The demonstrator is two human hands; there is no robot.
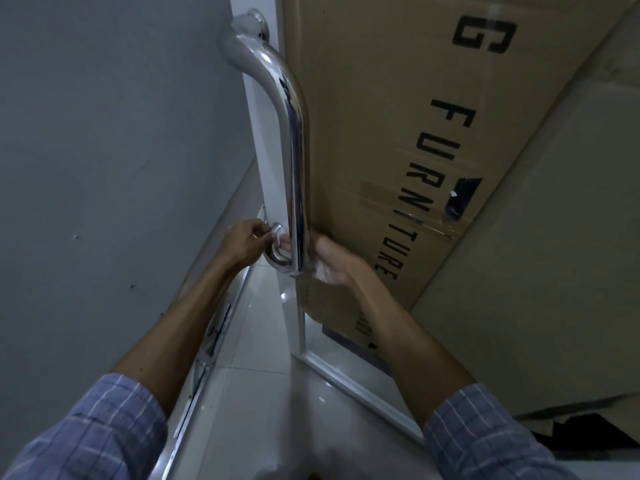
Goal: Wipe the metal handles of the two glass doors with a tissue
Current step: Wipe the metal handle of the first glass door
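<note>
Right now both my hands are low on the handle (294, 143), the long chrome bar that runs up the edge of the glass door (254, 133). My left hand (242, 242) is at the bar's lower mount (277, 230), where the tube curves back into the door. Its fingers (258, 232) are curled and pressed together, pinching something small and pale against that curved foot; it looks like an end of the tissue, though it is too blurred for me to be sure.

My right hand (334, 259) is on the other side of the bar, just beside its bottom bend. The tissue (325, 271) shows as a crumpled white wad in that palm, with the fingers (320, 242) bent around it and reaching toward the metal. This hand is smeared with motion blur, so I cannot tell whether the wad is touching the bar or only close to it.

The handle stands upright, its upper end curving into a round mount (254, 20) near the top of the door. Reflections streak its polished surface.

Behind the glass, leaning at a tilt, is a big cardboard box (363, 116) printed with black letters reading FURNITURE (450, 161), with strips of clear tape across it. To my left is a plain grey wall (104, 133). Below, the floor (263, 341) is pale glossy tile, and a metal rail (211, 341) runs along it at the foot of the wall. Both my forearms come out of blue checked sleeves (104, 427).
</note>
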